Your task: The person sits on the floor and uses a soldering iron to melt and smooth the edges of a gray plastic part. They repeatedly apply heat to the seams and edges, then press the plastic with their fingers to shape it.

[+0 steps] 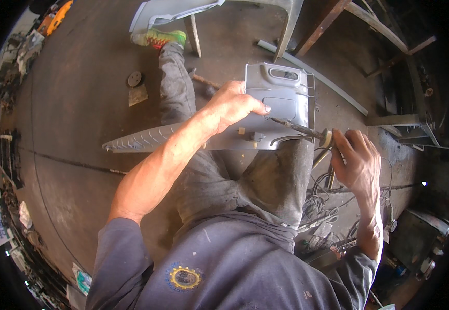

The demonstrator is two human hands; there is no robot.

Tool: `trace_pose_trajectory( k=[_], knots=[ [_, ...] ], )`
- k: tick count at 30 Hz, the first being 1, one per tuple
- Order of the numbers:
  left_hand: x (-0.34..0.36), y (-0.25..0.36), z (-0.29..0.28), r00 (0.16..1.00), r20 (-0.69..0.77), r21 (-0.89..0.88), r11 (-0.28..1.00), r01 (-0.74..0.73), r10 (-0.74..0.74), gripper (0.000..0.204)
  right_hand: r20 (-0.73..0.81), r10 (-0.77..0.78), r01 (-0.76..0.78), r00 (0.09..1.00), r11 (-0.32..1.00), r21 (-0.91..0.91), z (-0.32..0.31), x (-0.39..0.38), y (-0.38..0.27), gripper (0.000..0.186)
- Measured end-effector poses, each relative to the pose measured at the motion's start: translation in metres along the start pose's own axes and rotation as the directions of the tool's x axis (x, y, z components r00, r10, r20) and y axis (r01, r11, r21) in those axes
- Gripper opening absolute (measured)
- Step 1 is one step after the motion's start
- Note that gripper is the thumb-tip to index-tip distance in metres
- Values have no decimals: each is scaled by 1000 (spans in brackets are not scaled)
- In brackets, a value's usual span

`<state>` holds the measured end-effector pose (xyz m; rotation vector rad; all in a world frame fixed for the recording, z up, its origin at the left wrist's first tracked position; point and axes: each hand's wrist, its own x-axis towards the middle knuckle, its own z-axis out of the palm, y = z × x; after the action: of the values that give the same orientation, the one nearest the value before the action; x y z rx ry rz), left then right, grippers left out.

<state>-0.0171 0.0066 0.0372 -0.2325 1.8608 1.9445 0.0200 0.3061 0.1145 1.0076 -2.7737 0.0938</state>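
A grey moulded plastic panel (281, 107) rests across my thighs, with a recessed oval slot near its far end and a ribbed strip reaching out to the left. My left hand (233, 105) grips the panel's left edge, its thumb pressed on the face. In my right hand (358, 157) is a soldering iron (307, 130) with a dark shaft and a pale round collar; my fingers wrap its handle, which is mostly hidden. The iron's tip lies over the panel close to my left thumb; whether it touches the surface I cannot tell.
A grey plastic piece (180, 13) stands on legs ahead, near my shoe (160, 39). A long grey strip (317, 77) lies on the floor beside a rusty metal frame (328, 26). Cables (315, 206) and tools clutter the floor at right. A round disc (134, 78) lies at left.
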Motion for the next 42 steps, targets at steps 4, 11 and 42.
trace_pose_trajectory(
  k=[4, 11, 42],
  knots=[
    [1, -5, -3, 1000, 10, -9, 1000, -3, 3, 33, -24, 225, -207, 974, 929, 306, 7, -16, 0, 38],
    [-1, 1, 0, 997, 76, 1, 1000, -17, 17, 42, 292, 697, -480, 655, 85, 873, 37, -8, -47, 20],
    [1, -7, 2, 986, -35, 25, 986, 165, -164, 25, 110, 638, -535, 762, 524, 663, 81, 67, -103, 26]
  ],
)
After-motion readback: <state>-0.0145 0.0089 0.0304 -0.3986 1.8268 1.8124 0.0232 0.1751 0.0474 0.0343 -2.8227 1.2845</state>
